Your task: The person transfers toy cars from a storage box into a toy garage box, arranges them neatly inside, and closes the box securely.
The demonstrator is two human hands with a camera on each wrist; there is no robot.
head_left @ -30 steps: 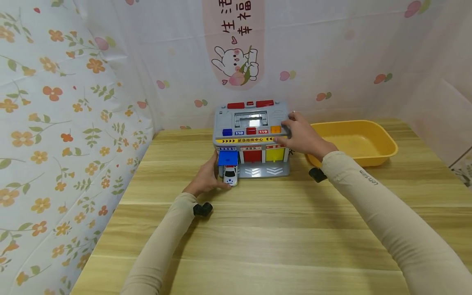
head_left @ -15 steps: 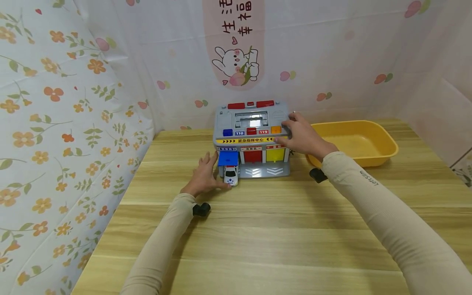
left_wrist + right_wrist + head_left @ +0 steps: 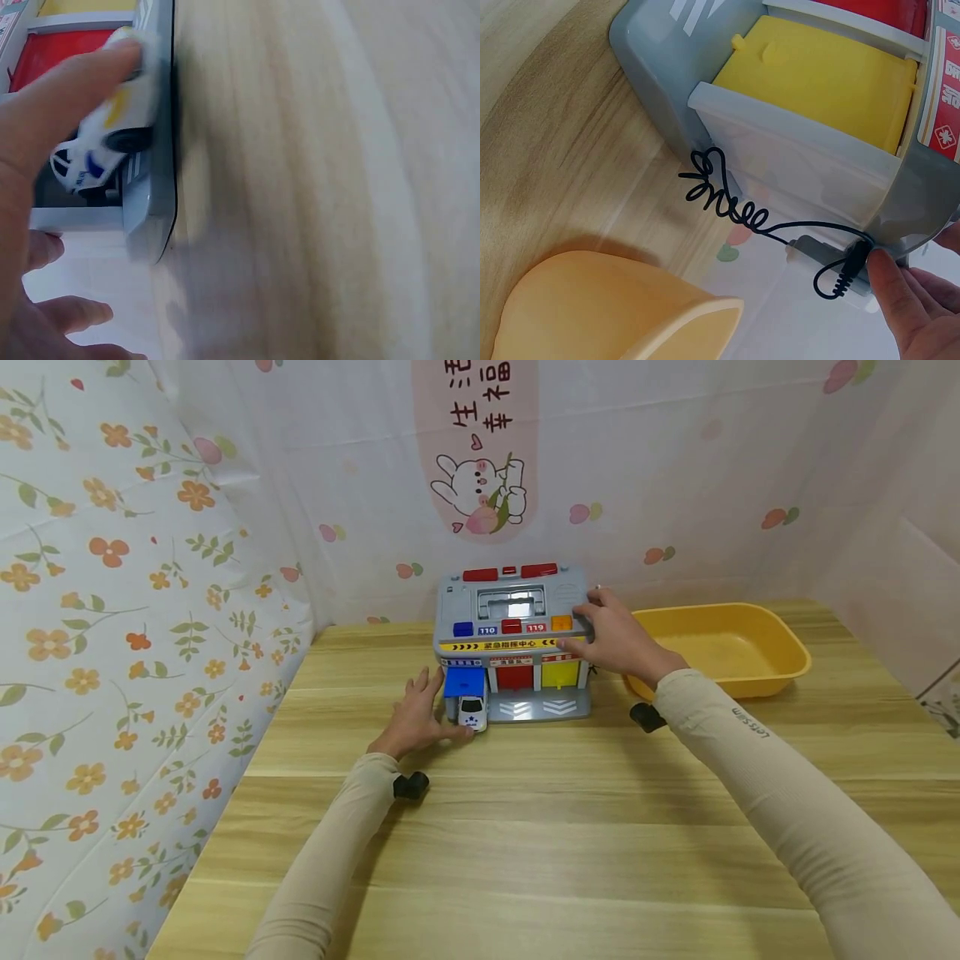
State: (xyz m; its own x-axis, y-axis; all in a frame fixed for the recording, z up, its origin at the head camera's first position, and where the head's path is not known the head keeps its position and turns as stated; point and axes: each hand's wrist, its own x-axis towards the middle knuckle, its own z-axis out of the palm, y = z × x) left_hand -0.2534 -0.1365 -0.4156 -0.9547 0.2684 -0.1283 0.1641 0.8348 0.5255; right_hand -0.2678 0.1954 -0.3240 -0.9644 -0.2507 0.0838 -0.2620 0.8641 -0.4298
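Observation:
A grey toy garage point(image 3: 512, 647) stands on the table, its blue door point(image 3: 463, 682) raised. In that doorway sits a white toy police car point(image 3: 472, 713), its near end sticking out over the front apron. My left hand point(image 3: 412, 717) is at the garage's left; its thumb point(image 3: 82, 86) presses the outer end of the car while the other fingers spread apart, beside the wall. At the right end of the roof, my right hand point(image 3: 618, 635) grips the garage's edge, thumb at the front. The red door point(image 3: 514, 677) and yellow door point(image 3: 559, 674) are down.
A yellow plastic tub point(image 3: 795, 675) stands right of the garage, partly behind my right forearm. A coiled black cord point(image 3: 727, 202) hangs at the garage's right side. The patterned cloth point(image 3: 360, 527) rises behind the table.
The car has shifted slightly inward and to the right, my left thumb following it. My left fingers have spread away from the garage wall. My right hand stays put.

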